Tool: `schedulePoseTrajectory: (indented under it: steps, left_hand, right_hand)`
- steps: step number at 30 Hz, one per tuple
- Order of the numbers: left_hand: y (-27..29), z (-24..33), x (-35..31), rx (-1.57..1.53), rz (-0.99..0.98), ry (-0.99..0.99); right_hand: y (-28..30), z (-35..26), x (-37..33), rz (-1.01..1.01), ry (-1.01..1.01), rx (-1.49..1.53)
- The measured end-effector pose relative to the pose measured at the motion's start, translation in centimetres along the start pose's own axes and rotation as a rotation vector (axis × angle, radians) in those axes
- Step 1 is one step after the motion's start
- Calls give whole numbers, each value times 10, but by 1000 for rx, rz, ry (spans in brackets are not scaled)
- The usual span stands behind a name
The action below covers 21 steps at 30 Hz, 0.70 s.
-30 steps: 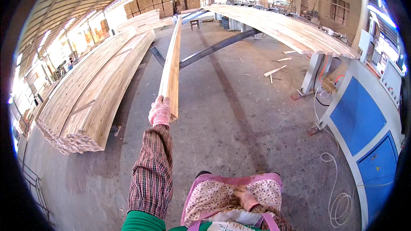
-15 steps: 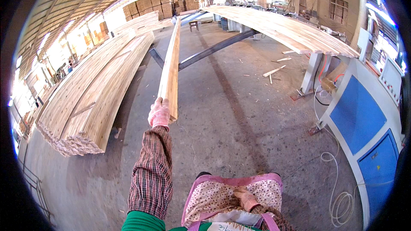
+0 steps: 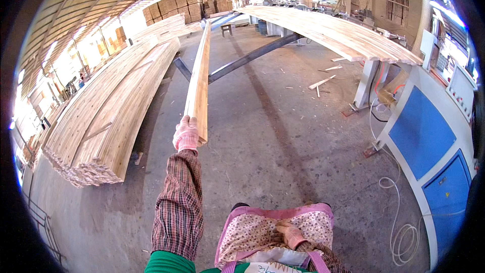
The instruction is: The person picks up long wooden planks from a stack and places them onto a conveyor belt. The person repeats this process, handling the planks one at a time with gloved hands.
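Note:
Gloved in pink and white, my left hand [image 3: 186, 134] grips the near end of a long wooden board [image 3: 201, 88], or a few boards pressed together; which one I cannot tell. The wood stands on edge and stretches away from me, its far part by a dark steel beam [image 3: 252, 58]. My right hand [image 3: 288, 234], also gloved, rests against the flowered apron [image 3: 247, 232] at my waist. Its fingers lie loosely over the cloth with no object showing in them.
A large stack of long boards [image 3: 108, 116] lies to the left. At the right, a row of boards [image 3: 328, 28] spans a raised support beside a blue and white machine [image 3: 429, 131]. A pale hose [image 3: 404, 242] coils on the floor, and wood scraps [image 3: 322, 82] lie near the machine.
The view has shifted very slightly. My left hand keeps its hold on the wood, and my right hand stays at the apron.

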<state>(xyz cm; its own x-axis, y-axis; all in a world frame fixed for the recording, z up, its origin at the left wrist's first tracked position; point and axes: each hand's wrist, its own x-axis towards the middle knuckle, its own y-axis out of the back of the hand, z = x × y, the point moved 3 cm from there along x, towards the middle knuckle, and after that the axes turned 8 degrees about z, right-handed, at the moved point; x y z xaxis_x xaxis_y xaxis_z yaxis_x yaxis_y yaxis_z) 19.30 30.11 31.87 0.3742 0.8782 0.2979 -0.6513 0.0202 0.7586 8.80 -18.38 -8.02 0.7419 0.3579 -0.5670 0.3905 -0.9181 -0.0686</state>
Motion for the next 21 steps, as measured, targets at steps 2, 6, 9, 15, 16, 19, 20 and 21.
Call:
schedulePoseTrajectory:
  steps: [2,6,9,15,16,19,20,21]
  left_hand:
    - [0,0,-1,-18,-41,13]
    - [1,0,0,4,-5,7]
    - [0,0,1,2,-11,9]
    - [-1,-1,2,1,-9,4]
    - [0,0,2,5,-8,9]
    - [1,1,1,11,-20,30]
    - [1,1,1,12,-49,40]
    - [2,2,1,11,-30,40]
  right_hand:
    - [2,-5,-2,-15,147,-171]
    - [6,0,3,-33,286,-319]
    - [3,1,6,-70,310,-216]
    - [3,-14,-6,-81,332,-309]
    - [2,-16,-9,-65,261,-359]
    - [-3,-26,-19,-53,42,-115]
    - [-7,-33,-24,-71,47,-71]
    - [-8,-39,-30,-50,10,-49]
